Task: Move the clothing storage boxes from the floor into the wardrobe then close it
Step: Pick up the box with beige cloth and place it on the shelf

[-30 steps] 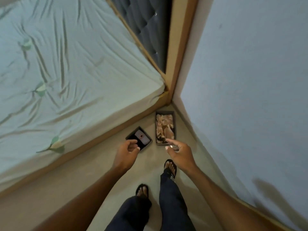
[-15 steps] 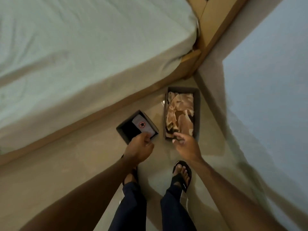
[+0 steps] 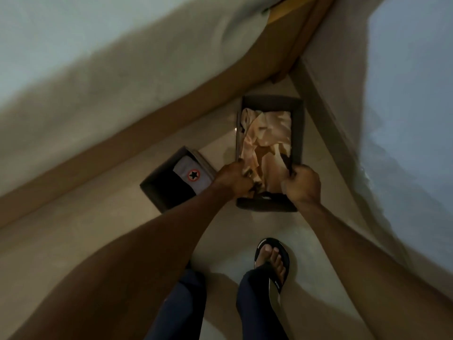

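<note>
The big box (image 3: 297, 128) sits on the floor (image 3: 117, 222) in the corner where the bed frame (image 3: 137, 139) meets the wall (image 3: 404, 94). Its long side runs along the wall's skirting. It is open on top and holds crumpled beige cloth (image 3: 266, 133).

Both hands grip its near end. The left hand (image 3: 232, 179) is at the near left corner, with its fingers curled over the rim and into the cloth and its knuckles up. The right hand (image 3: 302, 184) is closed round the right wall just by the near right corner, with the thumb on the inner side. Whether the box has left the floor cannot be told.

Both arms reach down and forward, nearly straight. The left forearm comes in from the lower left and the right from the lower right, and they converge on the box.

The small box (image 3: 152, 195) lies on the floor just left of the big one, turned at an angle and close to the bed frame. The left forearm crosses its near right corner. It holds a grey item (image 3: 196, 179) with a star badge.

The bed (image 3: 98, 69) fills the upper left. A foot in a black sandal (image 3: 272, 261) stands below the big box, and dark trouser legs show at the bottom edge.
</note>
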Motion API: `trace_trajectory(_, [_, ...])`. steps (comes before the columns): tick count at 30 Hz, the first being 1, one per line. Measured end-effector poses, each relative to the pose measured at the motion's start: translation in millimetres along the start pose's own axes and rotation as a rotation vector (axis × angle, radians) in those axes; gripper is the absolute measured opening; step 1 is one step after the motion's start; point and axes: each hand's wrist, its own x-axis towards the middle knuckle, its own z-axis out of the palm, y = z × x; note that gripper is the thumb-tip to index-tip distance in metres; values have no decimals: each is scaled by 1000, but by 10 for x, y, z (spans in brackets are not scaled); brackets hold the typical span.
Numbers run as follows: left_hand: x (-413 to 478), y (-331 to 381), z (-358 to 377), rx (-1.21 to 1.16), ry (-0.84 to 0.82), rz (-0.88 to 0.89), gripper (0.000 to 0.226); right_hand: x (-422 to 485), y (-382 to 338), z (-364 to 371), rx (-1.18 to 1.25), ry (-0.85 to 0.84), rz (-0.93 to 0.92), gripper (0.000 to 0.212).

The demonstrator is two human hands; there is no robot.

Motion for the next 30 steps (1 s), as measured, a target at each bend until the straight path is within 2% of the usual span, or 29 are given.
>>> trace_trajectory(3, [-286,93,-44,56,17,2,36,-205,46,-208,-47,7,-40,14])
trace_trajectory(7, [-977,217,-147,-58,3,-51,40,-837,-5,-730,-34,-5,-104,14])
trace_trajectory(10, [-1728,399,-260,-87,13,-19,37,-1502,-38,-1189,-41,-18,-158,27])
trace_trajectory(13, [-2515,653,-435,-25,54,38,32,-2188,-122,-1740,26,-30,-149,29])
trace_trajectory(18, [-3823,1106,-774,75,1,73,38,-3391,-225,-2590,59,-39,-80,35])
trace_trajectory(24, [-4950,1473,-1156,160,-95,311,35,-4781,-358,-3218,101,81,3,31])
trace_trajectory(30, [-5687,1673,-1402,336,-150,508,43,-5985,-455,-3395,274,227,87,30])
